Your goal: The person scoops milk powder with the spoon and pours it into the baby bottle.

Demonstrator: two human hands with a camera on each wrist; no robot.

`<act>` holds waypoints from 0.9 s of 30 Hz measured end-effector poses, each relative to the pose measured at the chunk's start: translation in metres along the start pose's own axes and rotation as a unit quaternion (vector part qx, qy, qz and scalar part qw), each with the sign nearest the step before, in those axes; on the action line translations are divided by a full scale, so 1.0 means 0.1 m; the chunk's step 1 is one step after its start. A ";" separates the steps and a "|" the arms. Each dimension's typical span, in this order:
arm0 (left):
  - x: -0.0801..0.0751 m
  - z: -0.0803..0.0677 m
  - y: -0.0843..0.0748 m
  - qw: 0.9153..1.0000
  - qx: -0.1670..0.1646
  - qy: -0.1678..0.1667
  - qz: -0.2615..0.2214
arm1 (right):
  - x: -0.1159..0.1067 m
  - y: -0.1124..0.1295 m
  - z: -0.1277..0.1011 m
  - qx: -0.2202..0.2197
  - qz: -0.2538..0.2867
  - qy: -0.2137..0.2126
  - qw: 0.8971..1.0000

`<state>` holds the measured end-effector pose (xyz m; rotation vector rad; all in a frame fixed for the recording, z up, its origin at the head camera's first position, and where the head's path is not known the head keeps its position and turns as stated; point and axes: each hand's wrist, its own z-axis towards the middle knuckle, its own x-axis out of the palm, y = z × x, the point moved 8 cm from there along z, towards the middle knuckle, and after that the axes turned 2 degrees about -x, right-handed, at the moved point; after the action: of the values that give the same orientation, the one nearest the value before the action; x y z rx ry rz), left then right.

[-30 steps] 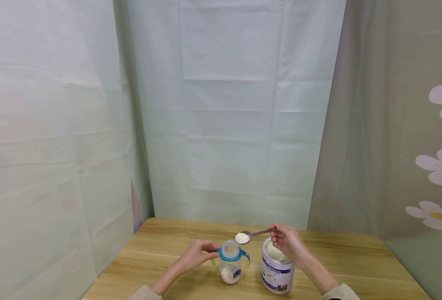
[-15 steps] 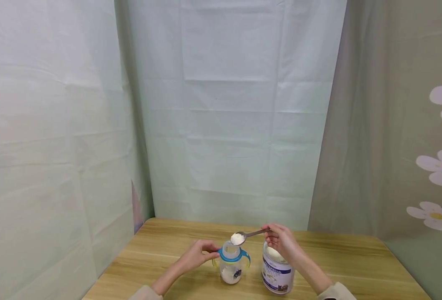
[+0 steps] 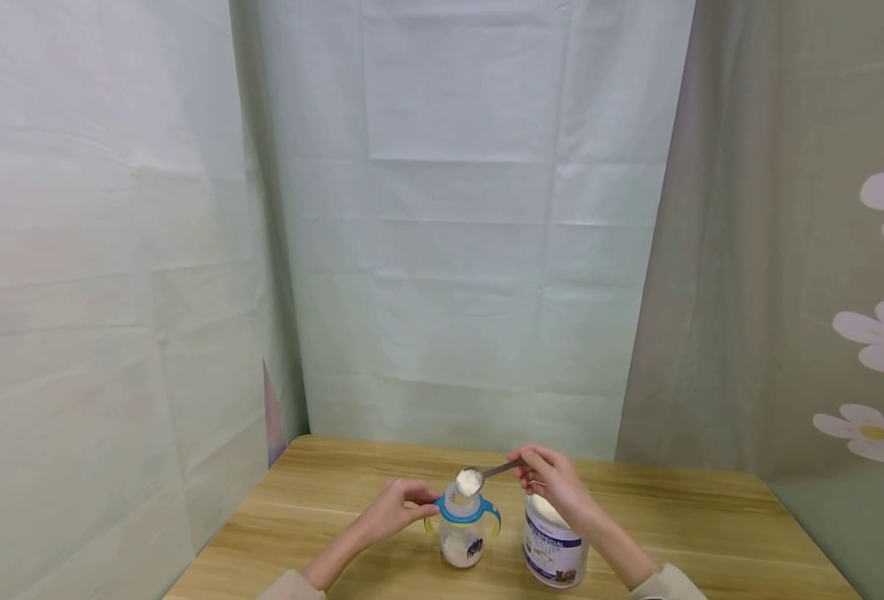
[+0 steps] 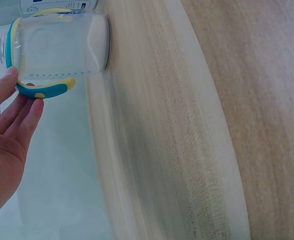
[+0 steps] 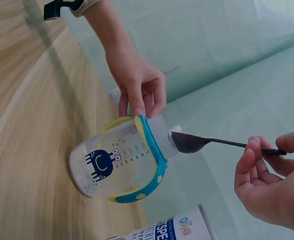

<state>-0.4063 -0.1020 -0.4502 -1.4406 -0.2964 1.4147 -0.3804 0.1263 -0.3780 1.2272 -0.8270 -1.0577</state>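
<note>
Your right hand point(image 3: 554, 479) holds a heaped spoon right at the mouth of the baby bottle while your left hand point(image 3: 391, 510) steadies it.

Your right fingers pinch the end of the slim metal spoon point(image 3: 486, 475), whose bowl, loaded with white powder, sits at the open neck of the clear plastic baby bottle with the blue-and-yellow handled collar point(image 3: 462, 533). That bottle stands upright on the light wooden table point(image 3: 711, 533), a little powder already at its bottom. Your left fingertips grip the near handle of its collar, fingers only lightly curled. The opened white-and-purple powder tin point(image 3: 554, 546) stands just beside the bottle, under your right wrist.
</note>
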 end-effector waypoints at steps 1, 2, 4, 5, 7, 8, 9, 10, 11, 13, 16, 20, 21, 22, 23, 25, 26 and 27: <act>0.00 0.00 0.00 1.000 0.002 0.001 -0.002 | 0.01 0.01 0.00 -0.006 -0.010 0.006 1.000; 0.00 0.00 0.00 1.000 0.004 0.002 -0.004 | 0.03 0.03 0.00 -0.011 -0.019 0.012 1.000; -0.01 0.00 0.00 1.000 0.010 0.003 -0.002 | 0.06 0.07 -0.02 -0.025 -0.039 0.024 0.999; -0.01 0.00 0.00 1.000 0.012 0.003 0.000 | 0.08 0.09 -0.02 -0.034 -0.052 0.029 0.998; -0.01 0.00 -0.01 1.000 0.013 0.004 0.004 | 0.12 0.13 -0.04 -0.050 -0.078 0.041 0.995; -0.01 0.00 -0.01 1.000 0.012 0.004 0.004 | 0.14 0.15 -0.05 -0.059 -0.091 0.045 0.993; -0.01 0.00 -0.01 1.000 0.011 0.005 0.003 | 0.16 0.17 -0.06 -0.068 -0.106 0.048 0.991; -0.01 0.00 -0.01 1.000 0.009 0.005 0.003 | 0.18 0.19 -0.06 -0.078 -0.121 0.051 0.988; 0.00 0.00 0.00 1.000 0.009 0.005 0.004 | 0.20 0.21 -0.07 -0.090 -0.137 0.053 0.985; 0.00 0.01 0.00 1.000 0.007 0.004 0.003 | 0.24 0.24 -0.08 -0.110 -0.165 0.058 0.978; 0.00 0.01 0.00 1.000 0.006 0.004 0.005 | 0.31 0.28 -0.12 -0.138 -0.221 0.068 0.963; 0.00 0.01 0.01 1.000 0.004 0.005 0.005 | 0.42 0.30 -0.18 -0.173 -0.312 0.095 0.929; 0.00 0.00 0.02 1.000 0.004 0.005 0.004 | 0.44 0.30 -0.20 -0.183 -0.331 0.101 0.920; 0.00 0.00 0.02 1.000 0.004 0.005 0.004 | 0.46 0.31 -0.21 -0.192 -0.347 0.106 0.912; 0.00 0.00 0.02 1.000 0.005 0.005 0.002 | 0.47 0.31 -0.22 -0.199 -0.356 0.110 0.906; 0.00 0.00 0.02 1.000 0.006 0.006 0.000 | 0.49 0.33 -0.24 -0.212 -0.368 0.112 0.898; 0.00 0.00 0.02 1.000 0.007 0.007 -0.002 | 0.49 0.33 -0.25 -0.215 -0.372 0.111 0.896; 0.01 -0.01 0.01 1.000 0.008 0.007 -0.002 | 0.48 0.34 -0.26 -0.217 -0.373 0.110 0.895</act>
<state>-0.4064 -0.1024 -0.4519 -1.4353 -0.2780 1.3993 -0.3349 0.0895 -0.3514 1.2589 0.1062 -1.5714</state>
